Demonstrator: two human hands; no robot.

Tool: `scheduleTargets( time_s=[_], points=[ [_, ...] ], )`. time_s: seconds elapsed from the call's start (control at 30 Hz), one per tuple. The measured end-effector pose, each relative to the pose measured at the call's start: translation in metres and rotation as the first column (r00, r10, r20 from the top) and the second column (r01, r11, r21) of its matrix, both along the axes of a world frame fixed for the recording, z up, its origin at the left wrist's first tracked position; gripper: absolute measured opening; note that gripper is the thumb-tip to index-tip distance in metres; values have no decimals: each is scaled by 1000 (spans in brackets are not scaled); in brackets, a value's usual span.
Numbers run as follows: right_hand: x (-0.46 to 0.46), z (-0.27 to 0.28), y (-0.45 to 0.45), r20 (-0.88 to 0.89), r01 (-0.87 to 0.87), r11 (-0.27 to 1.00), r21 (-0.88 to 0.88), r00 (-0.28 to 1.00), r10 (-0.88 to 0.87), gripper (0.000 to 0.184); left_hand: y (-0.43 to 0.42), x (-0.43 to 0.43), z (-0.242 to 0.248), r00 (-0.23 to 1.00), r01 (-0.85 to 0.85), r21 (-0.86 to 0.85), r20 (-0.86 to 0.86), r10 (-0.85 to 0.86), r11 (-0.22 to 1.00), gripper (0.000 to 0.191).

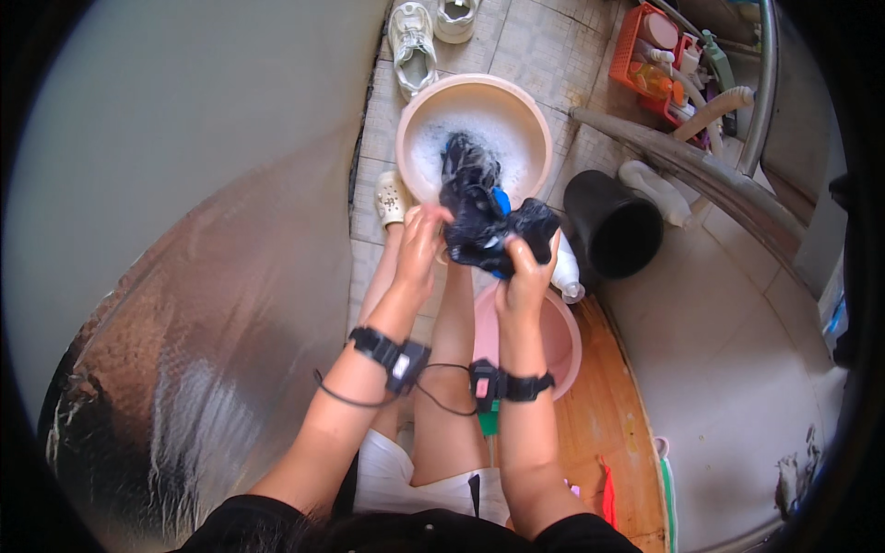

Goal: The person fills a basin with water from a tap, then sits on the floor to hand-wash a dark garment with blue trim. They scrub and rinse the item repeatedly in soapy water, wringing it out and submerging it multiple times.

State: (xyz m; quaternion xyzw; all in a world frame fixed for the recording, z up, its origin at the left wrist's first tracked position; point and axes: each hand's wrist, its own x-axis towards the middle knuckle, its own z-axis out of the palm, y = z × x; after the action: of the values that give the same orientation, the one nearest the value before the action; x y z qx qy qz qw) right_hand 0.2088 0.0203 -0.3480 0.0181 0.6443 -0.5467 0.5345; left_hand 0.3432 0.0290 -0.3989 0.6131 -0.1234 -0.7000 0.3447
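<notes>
A wet black shoe (477,221) with blue parts and soap suds on it is held over the near edge of a cream plastic basin (543,138). My right hand (529,269) grips its near right part. Beside its left side, my left hand (422,242) has its fingers apart; whether they touch the shoe is blurred. White foam (515,159) covers the water in the basin. A black strap with a small box is on each of my wrists, and a cable runs near them.
White sneakers (413,52) stand beyond the basin. To the right are a black bucket (626,228), white bottles (568,269) and an orange basket (626,48) of bottles behind a metal rail. A pink basin (572,345) sits under my right forearm. A wall panel rises at left.
</notes>
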Motion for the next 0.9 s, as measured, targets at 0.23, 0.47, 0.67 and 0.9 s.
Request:
scheduleTargets(
  time_s=[0.23,0.47,0.67,0.9],
  points=[
    [6,61,32,-106,-65,998,-24,992,62,65,-54,-20,48,831,-59,539,-441,340,840,38],
    [20,53,21,-681,-599,756,264,440,586,96,-43,-42,67,891,-192,399,-313,330,897,37],
    [22,3,-9,-788,-440,889,123,501,358,37,-38,-38,18,953,-181,341,-173,250,923,51],
    [-18,-82,-39,392,206,935,290,865,-312,34,-38,-53,20,931,-281,309,-141,336,909,50]
  ],
)
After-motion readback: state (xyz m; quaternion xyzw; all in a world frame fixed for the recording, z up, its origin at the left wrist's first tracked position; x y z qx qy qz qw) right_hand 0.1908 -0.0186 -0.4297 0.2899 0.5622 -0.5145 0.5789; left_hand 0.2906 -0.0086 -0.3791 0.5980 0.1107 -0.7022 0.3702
